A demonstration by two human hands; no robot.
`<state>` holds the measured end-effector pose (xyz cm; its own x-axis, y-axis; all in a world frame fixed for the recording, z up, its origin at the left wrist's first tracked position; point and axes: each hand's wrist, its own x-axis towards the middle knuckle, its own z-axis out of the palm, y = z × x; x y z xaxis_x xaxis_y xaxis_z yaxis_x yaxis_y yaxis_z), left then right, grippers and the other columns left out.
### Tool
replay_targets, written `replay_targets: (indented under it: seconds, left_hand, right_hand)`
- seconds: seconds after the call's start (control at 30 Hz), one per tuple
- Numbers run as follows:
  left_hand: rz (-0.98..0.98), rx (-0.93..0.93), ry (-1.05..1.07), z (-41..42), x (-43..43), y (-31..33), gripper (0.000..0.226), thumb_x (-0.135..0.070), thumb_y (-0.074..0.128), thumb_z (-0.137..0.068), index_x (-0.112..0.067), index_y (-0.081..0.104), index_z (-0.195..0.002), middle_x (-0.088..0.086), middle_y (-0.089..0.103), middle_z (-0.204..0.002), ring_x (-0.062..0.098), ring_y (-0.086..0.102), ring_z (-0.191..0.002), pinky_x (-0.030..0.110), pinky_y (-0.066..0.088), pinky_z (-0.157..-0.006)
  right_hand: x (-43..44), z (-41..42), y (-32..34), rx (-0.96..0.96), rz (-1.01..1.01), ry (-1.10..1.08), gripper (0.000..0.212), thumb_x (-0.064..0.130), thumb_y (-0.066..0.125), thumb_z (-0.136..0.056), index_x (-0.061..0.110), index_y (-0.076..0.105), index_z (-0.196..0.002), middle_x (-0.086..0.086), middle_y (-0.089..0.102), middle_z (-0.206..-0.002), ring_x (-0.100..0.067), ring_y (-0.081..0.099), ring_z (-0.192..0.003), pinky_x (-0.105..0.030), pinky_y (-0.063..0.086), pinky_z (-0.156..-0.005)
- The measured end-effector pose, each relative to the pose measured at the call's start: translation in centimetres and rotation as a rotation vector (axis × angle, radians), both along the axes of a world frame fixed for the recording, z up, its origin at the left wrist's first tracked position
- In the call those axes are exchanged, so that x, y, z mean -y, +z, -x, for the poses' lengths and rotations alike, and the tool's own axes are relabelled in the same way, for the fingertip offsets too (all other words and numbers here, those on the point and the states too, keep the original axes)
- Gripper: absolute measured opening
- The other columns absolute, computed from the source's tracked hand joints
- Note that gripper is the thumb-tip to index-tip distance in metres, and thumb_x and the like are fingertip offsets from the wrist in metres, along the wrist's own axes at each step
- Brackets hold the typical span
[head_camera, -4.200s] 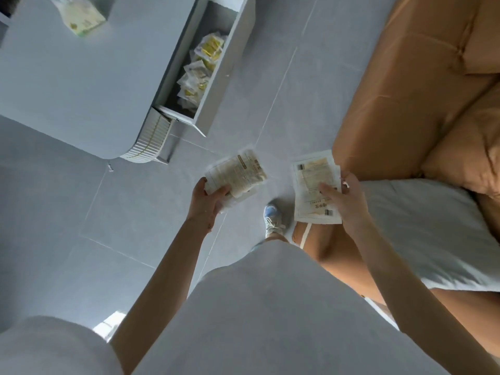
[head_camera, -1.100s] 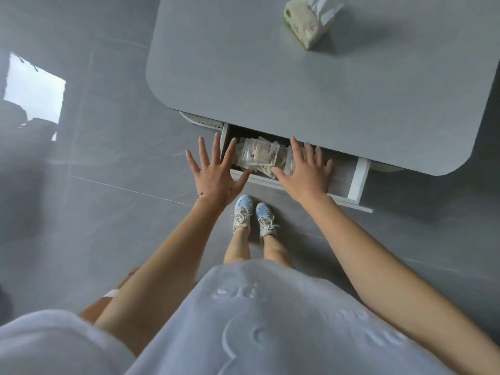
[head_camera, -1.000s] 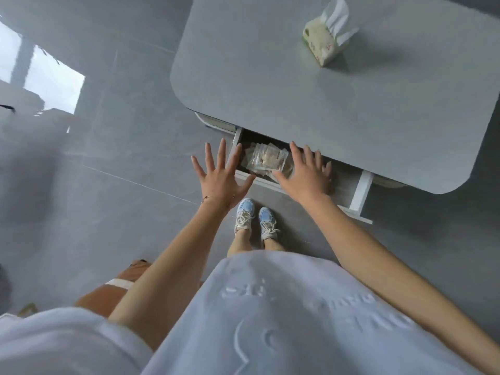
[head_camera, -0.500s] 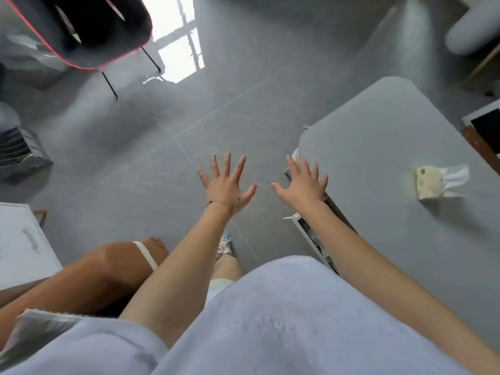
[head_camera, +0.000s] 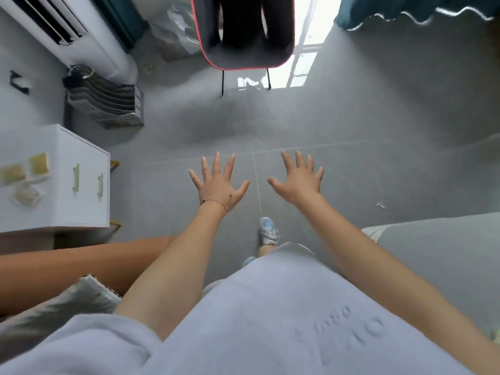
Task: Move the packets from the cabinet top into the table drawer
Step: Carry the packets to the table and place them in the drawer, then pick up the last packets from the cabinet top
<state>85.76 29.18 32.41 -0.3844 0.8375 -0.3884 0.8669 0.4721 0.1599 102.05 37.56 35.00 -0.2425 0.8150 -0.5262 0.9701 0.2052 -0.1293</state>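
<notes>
Three packets lie on the white cabinet point(head_camera: 67, 212) at the left: one yellow packet point(head_camera: 40, 163), another yellow packet point(head_camera: 12, 173) and a pale packet point(head_camera: 25, 195). My left hand point(head_camera: 217, 182) and my right hand point(head_camera: 299, 181) are stretched out in front of me over the bare floor, fingers spread, both holding nothing. The cabinet stands well to the left of my left hand. A corner of the grey table point(head_camera: 443, 255) shows at the right edge; its drawer is out of view.
A dark chair with red trim point(head_camera: 243, 33) stands ahead near the bright window. A stack of grey trays point(head_camera: 104, 104) and a white air-conditioner unit point(head_camera: 67, 31) sit at the back left. An orange sofa arm point(head_camera: 67, 263) with a cushion point(head_camera: 54, 315) lies at my lower left.
I have turned left, away from the table and its drawer. The cabinet with its packets has come into view at the left. Both hands stay spread and hold nothing.
</notes>
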Motion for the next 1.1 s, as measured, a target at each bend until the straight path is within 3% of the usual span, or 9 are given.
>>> replay_targets:
  seconds: [0.2, 0.53, 0.97, 1.1]
  left_hand:
    - [-0.060, 0.017, 0.266, 8.2, -2.7, -0.3, 0.074, -0.064, 0.038, -0.087, -0.040, 0.005, -0.149, -0.002, -0.001, -0.160, 0.030, -0.008, -0.146, 0.062, -0.006, -0.110]
    - [-0.041, 0.038, 0.676, 18.3, -5.1, 0.6, 0.074, -0.063, 0.039, -0.088, -0.039, 0.005, -0.149, -0.002, -0.003, -0.160, 0.030, -0.008, -0.146, 0.061, -0.006, -0.111]
    - [0.014, 0.056, 1.019, 34.1, 2.0, -1.2, 0.075, -0.065, 0.034, -0.089, -0.038, -0.001, -0.150, -0.001, -0.008, -0.160, 0.032, -0.009, -0.146, 0.062, -0.005, -0.110]
    - [0.055, 0.079, 1.074, 40.2, 5.5, -1.6, 0.075, -0.067, 0.030, -0.089, -0.036, -0.003, -0.150, -0.001, -0.011, -0.159, 0.032, -0.013, -0.145, 0.063, -0.007, -0.110]
  right_hand:
    - [-6.9, 9.6, -0.5, 0.027, 0.001, 0.285, 0.080, 0.064, 0.041, -0.089, 0.034, 0.001, -0.152, -0.002, -0.006, -0.162, -0.030, -0.009, -0.148, -0.057, 0.002, -0.115]
    - [-14.3, 25.7, 0.7, -0.006, -0.023, 0.691, 0.077, 0.065, 0.040, -0.089, 0.033, 0.009, -0.152, -0.005, 0.016, -0.157, -0.027, 0.004, -0.147, -0.054, 0.006, -0.116]
    - [-10.1, 49.3, -1.1, 0.012, -0.028, 1.141, 0.078, 0.068, 0.035, -0.089, 0.032, 0.006, -0.153, -0.005, 0.013, -0.159, -0.030, 0.003, -0.148, -0.056, 0.004, -0.116]
    - [-8.1, 57.1, -1.1, 0.025, -0.061, 1.188, 0.079, 0.066, 0.037, -0.089, 0.032, 0.005, -0.153, -0.007, 0.013, -0.159, -0.030, 0.004, -0.147, -0.056, 0.006, -0.117]
